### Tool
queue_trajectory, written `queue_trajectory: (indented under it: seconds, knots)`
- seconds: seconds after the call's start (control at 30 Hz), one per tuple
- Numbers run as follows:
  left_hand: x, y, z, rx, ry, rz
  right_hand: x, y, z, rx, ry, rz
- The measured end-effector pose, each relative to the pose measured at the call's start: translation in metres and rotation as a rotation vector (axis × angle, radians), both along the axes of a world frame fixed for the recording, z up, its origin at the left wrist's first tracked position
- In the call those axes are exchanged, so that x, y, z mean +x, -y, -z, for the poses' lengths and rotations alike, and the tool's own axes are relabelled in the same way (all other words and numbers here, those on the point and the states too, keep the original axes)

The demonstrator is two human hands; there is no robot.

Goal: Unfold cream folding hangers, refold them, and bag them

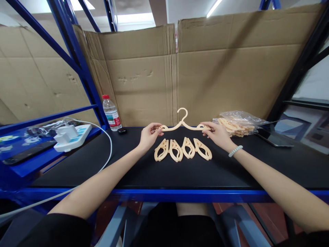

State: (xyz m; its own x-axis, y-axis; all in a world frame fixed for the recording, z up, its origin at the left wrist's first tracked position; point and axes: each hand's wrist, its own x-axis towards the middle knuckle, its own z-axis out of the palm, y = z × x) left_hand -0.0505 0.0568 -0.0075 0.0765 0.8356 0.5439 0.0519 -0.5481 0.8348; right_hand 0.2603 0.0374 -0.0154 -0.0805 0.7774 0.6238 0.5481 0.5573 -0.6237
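Observation:
Between my two hands is a cream plastic folding clothes hanger (pixel 182 122), its arms spread out and its hook pointing up. My left hand (pixel 149 136) is closed on the left end of it. The right end is pinched in my right hand (pixel 216 134), which has a beaded bracelet at the wrist. Just below, on the black tabletop (pixel 180 176), several folded hangers (pixel 175 151) of the same cream plastic lie side by side in a row. Neither hand touches them.
At the back right lies a clear plastic bag (pixel 238 123) of folded hangers, beside a dark phone (pixel 274 137). A water bottle (pixel 111 114) stands back left near a small black object (pixel 122 131). Further left are a power strip (pixel 73 137) and a white cable (pixel 111 147). Cardboard (pixel 226 75) walls the back.

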Motion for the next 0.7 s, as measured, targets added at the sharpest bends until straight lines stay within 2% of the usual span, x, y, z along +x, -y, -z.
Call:
queue_trajectory:
  seconds: [0.27, 0.37, 0.53, 0.7]
  knots:
    - [-0.002, 0.001, -0.005, -0.026, 0.041, -0.047, -0.002, 0.004, -0.004, -0.045, -0.045, -0.049]
    - [-0.001, 0.004, -0.008, -0.074, 0.127, -0.013, -0.004, 0.007, -0.007, -0.042, -0.066, -0.158]
    - [0.006, 0.015, -0.016, -0.252, 0.322, 0.154, -0.017, 0.021, -0.014, -0.145, -0.069, -0.39]
    - [0.015, 0.026, -0.02, -0.335, 0.332, 0.186, -0.034, 0.038, -0.02, -0.257, -0.206, -0.507]
